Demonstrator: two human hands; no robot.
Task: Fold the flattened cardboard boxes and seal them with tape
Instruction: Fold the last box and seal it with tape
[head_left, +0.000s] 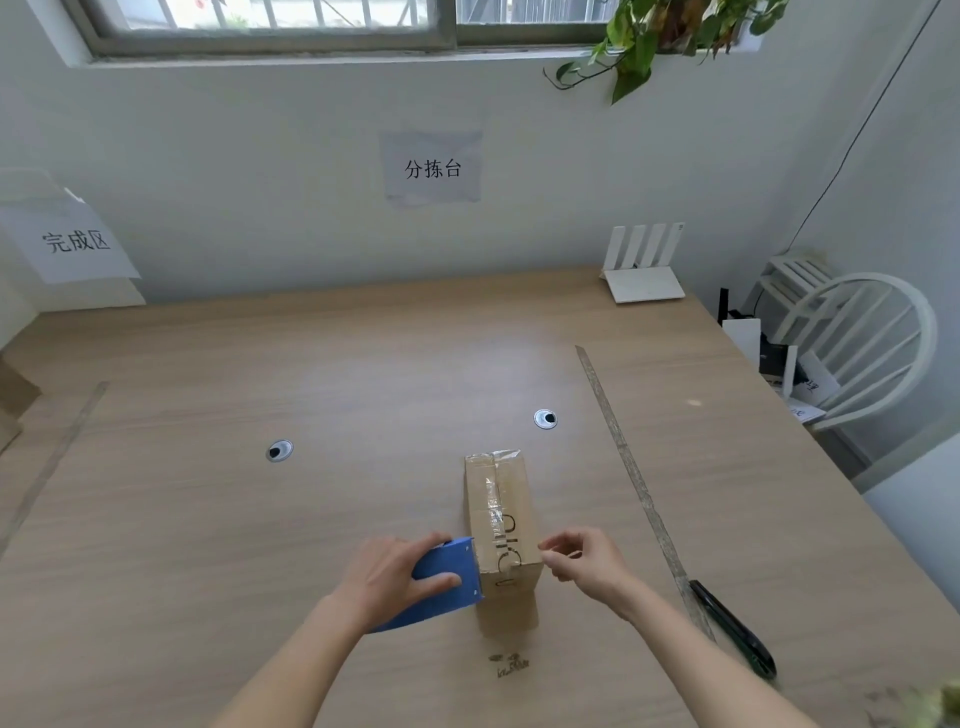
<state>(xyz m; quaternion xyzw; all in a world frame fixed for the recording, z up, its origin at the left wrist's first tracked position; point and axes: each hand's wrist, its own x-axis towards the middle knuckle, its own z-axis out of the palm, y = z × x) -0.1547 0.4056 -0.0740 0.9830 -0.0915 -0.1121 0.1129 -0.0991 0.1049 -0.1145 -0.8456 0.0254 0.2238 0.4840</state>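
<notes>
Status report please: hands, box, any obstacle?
Left hand grips blue tape dispenser against small taped brown cardboard box. Right hand pinching at box edge. Nothing blocking.

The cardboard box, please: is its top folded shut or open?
Shut: the cardboard box has its top flaps closed, clear tape along the seam.

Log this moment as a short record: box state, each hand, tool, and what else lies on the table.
box: small cardboard box folded up, clear tape along its top seam
left hand: left hand grips the blue tape dispenser against the box's near left corner
right hand: right hand pinches at the box's near right edge; whether it holds tape cannot be told
table: wooden table
other items: metal ruler, dark-handled knife, white router at the far edge
</notes>
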